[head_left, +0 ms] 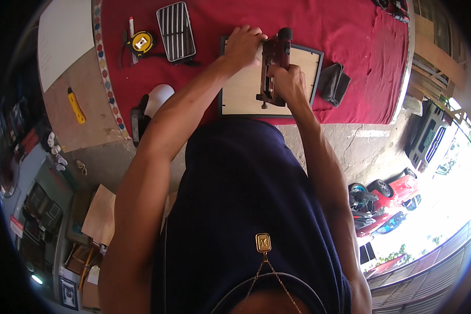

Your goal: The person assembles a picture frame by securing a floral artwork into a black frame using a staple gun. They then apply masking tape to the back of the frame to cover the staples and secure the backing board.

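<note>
A dark-edged frame (236, 94) with a pale wooden back lies face down on the red cloth (363, 63). My right hand (289, 79) is closed round a dark handheld tool, like a stapler or nail gun (280, 46), held over the frame. My left hand (242, 48) is at the frame's upper edge, beside the tool's upper end, fingers curled; what they grip is hidden. A folded dark pouch (334, 83) lies just right of the frame.
On the cloth's left are a case of metal strips (176, 32), a yellow tape measure (142, 43) and a white cylinder (158, 98). A yellow cutter (76, 104) rests on the board farther left. Timber (434, 47) and red vehicles (390, 196) are at right.
</note>
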`<action>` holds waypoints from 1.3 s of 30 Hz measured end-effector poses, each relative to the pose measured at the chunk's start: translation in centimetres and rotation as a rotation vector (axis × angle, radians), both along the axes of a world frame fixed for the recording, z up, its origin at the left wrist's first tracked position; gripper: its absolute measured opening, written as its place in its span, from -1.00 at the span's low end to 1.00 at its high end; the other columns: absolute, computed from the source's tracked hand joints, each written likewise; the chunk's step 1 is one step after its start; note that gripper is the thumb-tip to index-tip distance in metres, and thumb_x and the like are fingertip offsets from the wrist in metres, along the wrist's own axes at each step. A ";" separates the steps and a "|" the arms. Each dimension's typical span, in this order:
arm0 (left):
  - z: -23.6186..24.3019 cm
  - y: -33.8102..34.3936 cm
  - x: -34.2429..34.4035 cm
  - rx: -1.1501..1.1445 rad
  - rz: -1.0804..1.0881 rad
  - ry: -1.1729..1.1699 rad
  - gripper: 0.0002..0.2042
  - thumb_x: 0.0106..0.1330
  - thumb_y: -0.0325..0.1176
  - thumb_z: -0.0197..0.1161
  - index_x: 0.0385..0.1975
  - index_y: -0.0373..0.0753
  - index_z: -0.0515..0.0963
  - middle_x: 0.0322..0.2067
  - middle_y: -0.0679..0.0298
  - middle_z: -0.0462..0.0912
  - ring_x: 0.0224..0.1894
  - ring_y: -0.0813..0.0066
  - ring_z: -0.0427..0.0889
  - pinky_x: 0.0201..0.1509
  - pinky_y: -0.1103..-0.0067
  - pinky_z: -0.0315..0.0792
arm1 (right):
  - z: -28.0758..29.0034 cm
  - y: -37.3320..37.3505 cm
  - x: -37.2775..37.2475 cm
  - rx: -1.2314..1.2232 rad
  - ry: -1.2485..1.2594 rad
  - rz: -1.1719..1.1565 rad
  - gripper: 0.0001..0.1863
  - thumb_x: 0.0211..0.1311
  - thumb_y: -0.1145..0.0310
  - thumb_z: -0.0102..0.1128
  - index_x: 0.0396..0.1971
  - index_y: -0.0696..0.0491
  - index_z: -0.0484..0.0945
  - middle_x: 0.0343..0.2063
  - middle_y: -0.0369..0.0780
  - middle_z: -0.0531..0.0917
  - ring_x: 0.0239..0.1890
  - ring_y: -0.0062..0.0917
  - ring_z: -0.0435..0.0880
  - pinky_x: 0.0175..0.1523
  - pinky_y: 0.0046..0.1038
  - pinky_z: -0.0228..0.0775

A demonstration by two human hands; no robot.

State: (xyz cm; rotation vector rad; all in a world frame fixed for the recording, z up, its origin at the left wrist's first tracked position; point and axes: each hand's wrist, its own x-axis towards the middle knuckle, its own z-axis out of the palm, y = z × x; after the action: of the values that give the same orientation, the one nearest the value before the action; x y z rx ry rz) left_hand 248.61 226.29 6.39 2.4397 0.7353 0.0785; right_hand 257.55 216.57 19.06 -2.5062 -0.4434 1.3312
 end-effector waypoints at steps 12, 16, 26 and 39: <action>0.9 -0.8 -5.4 -0.026 0.322 -0.047 -0.21 -0.31 -0.19 0.55 0.09 -0.12 0.43 0.04 0.26 0.43 0.12 0.19 0.34 0.17 0.37 0.28 | 1.6 -2.0 -3.4 0.050 0.091 0.009 -0.48 -0.17 0.15 0.15 -0.33 0.35 0.54 -0.45 0.12 0.60 -0.33 -0.17 0.61 -0.16 -0.28 0.40; -0.1 -0.8 -6.6 -0.009 0.404 -0.145 -0.30 -0.25 -0.34 0.50 0.05 -0.18 0.44 0.01 0.20 0.43 0.10 0.17 0.34 0.19 0.38 0.30 | 1.2 -2.7 -4.2 0.077 0.128 0.007 -0.50 -0.16 0.17 0.15 -0.33 0.34 0.52 -0.49 0.08 0.58 -0.35 -0.22 0.61 -0.20 -0.32 0.40; -1.4 -0.5 -8.3 -0.185 0.389 -0.223 -0.41 -0.27 -0.55 0.38 -0.05 -0.17 0.52 -0.07 0.24 0.47 -0.03 0.14 0.41 0.11 0.44 0.38 | -0.6 1.2 -6.5 0.125 0.162 0.066 -0.55 -0.14 0.18 0.12 -0.41 0.32 0.53 -0.55 0.02 0.58 -0.42 -0.24 0.60 -0.24 -0.30 0.41; -2.9 -0.3 -7.6 -0.066 0.396 -0.225 -0.48 -0.28 -0.50 0.39 -0.15 -0.17 0.55 -0.14 0.21 0.56 -0.06 0.14 0.48 0.07 0.38 0.32 | 1.9 0.3 -7.0 0.150 0.074 0.115 -0.57 -0.13 0.16 0.11 -0.50 0.31 0.57 -0.60 0.05 0.59 -0.45 -0.24 0.64 -0.29 -0.28 0.43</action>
State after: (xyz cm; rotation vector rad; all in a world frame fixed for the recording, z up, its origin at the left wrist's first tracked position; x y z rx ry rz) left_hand 241.00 225.94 3.53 2.1460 1.0842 0.4662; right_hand 250.54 216.90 21.01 -2.3325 -0.6542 1.3725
